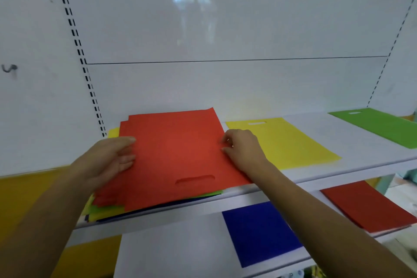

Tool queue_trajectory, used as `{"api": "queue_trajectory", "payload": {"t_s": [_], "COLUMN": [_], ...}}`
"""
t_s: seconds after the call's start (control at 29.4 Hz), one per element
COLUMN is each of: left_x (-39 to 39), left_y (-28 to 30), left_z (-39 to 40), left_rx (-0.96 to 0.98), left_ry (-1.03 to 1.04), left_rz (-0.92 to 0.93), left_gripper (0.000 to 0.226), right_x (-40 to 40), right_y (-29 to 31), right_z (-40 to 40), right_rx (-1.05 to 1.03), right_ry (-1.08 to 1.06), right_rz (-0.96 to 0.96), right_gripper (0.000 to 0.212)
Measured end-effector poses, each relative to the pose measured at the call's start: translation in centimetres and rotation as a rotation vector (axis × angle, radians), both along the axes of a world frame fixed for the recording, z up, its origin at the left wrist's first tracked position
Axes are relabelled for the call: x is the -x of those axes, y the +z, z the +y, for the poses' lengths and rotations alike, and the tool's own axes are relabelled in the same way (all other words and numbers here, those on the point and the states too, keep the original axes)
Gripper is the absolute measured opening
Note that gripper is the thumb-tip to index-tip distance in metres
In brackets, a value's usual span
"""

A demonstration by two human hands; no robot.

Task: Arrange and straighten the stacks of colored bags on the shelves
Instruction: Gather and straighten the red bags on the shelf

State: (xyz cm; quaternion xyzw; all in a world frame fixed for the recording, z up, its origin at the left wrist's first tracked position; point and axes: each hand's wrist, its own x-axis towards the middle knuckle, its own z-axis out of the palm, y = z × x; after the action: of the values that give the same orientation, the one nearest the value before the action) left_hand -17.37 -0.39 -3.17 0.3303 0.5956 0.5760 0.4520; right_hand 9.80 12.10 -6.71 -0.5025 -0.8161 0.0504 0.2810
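Red non-woven-looking bags top the messy stack (173, 160) sitting lower centre of the frame on the upper shelf (338, 171), with green, yellow and dark blue layers poking out underneath at the front edge. From the head view, which is all there is, the left hand (112, 158) sits against the stack's left edge with fingers mostly straight, pressing rather than grabbing, and the right hand (243, 146) is on the right edge with its fingertips curled in, looks like it's pinching the top red sheets, though the blur makes that a bit of a guess. My take on handling: these things look super light, thin and floppy, so they'll slide over each other easily and fan out if you shove one side only. Best bet is probably squeezing both long edges together and tapping them square, or using the cut-out handle slot (195, 179) near the front to line them up. Nothing fragile, just creasable. To the right on the same shelf lie a yellow bag (282, 142) and, further toward the right edge, a green bag (383, 126), well apart from each other. Lower shelf (176, 244) has a blue bag (259, 232) and a dark red bag (367, 205). No brands, labels or readable writing anywhere that I can make out.
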Motion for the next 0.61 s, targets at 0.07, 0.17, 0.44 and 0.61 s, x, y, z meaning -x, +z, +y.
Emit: {"api": "queue_trajectory", "payload": {"t_s": [0.07,0.17,0.44,0.61], "left_x": [0.3,0.0,0.6,0.8], "left_y": [0.6,0.8,-0.7,0.5], "left_z": [-0.1,-0.1,1.7,2.2], "left_rx": [0.026,0.055,0.021,0.001], "left_ry": [-0.019,-0.103,0.033,-0.018], "left_rz": [-0.069,-0.077,0.345,-0.082], "left_gripper": [0.018,0.014,0.036,0.012], "right_x": [0.3,0.7,0.4,0.1], "right_y": [-0.2,-0.2,0.1,0.6], "right_z": [0.3,0.6,0.6,0.2], "right_rx": [-0.041,-0.091,-0.045,0.133], "right_ry": [-0.003,-0.017,0.003,0.105], "right_rz": [-0.014,-0.037,0.183,0.421], "right_gripper": [0.022,0.023,0.021,0.024]}}
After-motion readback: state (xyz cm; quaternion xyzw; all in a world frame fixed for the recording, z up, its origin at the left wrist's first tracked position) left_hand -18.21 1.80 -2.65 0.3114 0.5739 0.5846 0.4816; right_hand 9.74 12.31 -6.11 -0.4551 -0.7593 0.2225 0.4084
